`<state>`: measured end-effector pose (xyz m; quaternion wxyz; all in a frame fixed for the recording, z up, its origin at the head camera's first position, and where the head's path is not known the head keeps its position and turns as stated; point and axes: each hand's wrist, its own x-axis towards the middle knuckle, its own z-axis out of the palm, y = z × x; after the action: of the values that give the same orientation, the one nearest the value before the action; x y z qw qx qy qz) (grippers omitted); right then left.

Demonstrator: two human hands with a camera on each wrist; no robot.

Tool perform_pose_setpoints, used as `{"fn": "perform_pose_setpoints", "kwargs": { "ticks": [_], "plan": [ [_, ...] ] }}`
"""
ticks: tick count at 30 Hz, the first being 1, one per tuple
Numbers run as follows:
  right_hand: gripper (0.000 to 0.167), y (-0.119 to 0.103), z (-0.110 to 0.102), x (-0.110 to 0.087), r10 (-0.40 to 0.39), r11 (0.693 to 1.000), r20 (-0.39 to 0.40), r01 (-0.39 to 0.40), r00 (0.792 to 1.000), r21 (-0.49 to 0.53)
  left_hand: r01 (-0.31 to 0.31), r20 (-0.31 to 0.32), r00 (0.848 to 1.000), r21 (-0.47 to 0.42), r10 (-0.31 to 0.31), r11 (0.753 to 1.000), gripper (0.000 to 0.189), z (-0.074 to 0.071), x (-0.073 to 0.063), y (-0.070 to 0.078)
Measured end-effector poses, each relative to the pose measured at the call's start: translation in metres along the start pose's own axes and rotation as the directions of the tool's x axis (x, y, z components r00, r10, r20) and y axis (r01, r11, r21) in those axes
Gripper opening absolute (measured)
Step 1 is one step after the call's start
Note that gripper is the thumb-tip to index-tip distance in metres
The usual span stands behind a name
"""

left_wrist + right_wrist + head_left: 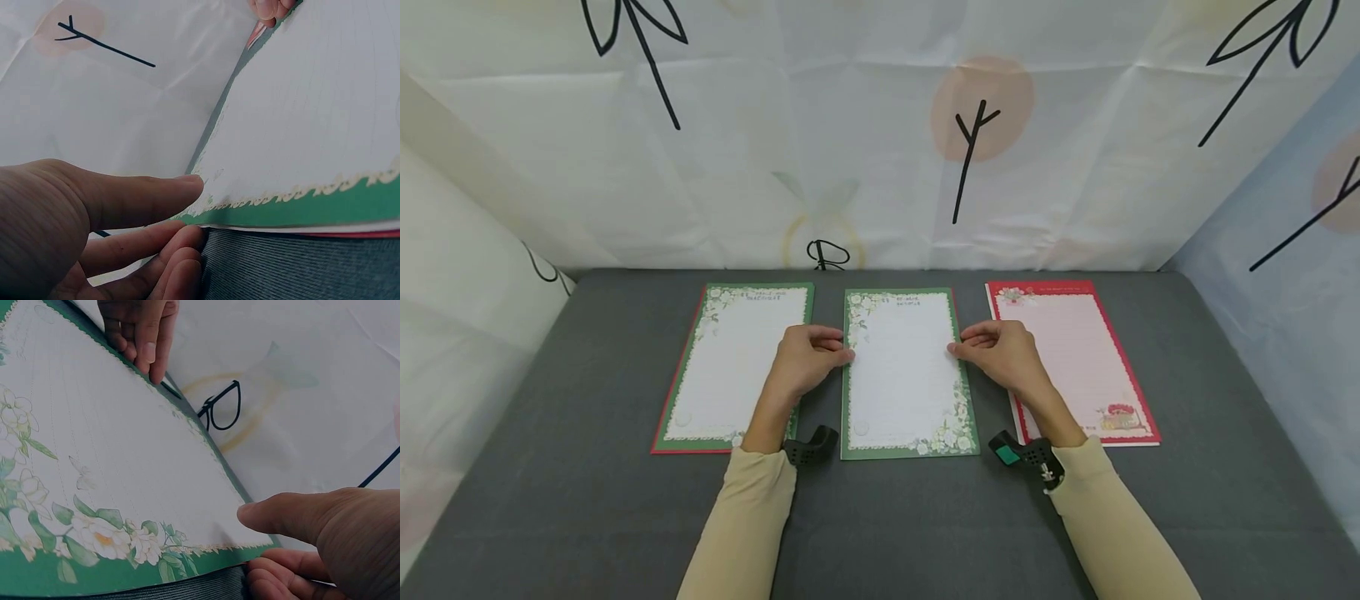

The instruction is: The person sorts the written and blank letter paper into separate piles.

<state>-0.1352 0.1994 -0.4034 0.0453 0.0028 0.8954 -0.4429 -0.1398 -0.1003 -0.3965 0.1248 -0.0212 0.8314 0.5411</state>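
Observation:
A sheet of green-bordered letter paper with white flowers in its corners lies at the middle of the table. A thin red edge shows below it in the left wrist view. My left hand pinches its left edge, thumb on top and fingers against the side. On the opposite edge my right hand pinches likewise, its thumb over the border. Left of it lies another green-bordered sheet, a red edge under it, partly behind my left hand. A red-bordered pink sheet lies at right, partly covered by my right forearm.
Dark grey cloth covers the table. A pale curtain with plant drawings hangs along the far edge, and more fabric hangs at both sides. Black wrist bands sit on both wrists.

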Motion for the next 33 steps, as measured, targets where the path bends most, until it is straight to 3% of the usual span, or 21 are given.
{"fn": "perform_pose_setpoints", "kwargs": {
  "ticks": [14,23,33],
  "plan": [
    [0.032,0.0009,-0.0005,0.0005,-0.005,1.000,0.021,0.005,1.000,0.027,-0.018,-0.019,1.000,0.035,0.019,0.999,0.036,0.0034,-0.0008,0.0005],
    [0.040,-0.0008,-0.0030,0.0002,0.021,0.997,0.063,-0.026,0.998,0.077,0.010,-0.018,1.000,0.055,-0.009,0.998,0.044,0.0069,-0.0007,0.0038],
    [0.040,0.0016,-0.0044,-0.0006,0.020,0.993,0.091,-0.031,0.996,0.115,-0.013,-0.027,1.000,0.034,0.013,0.999,0.044,0.0073,-0.0011,0.0049]
  ]
}}
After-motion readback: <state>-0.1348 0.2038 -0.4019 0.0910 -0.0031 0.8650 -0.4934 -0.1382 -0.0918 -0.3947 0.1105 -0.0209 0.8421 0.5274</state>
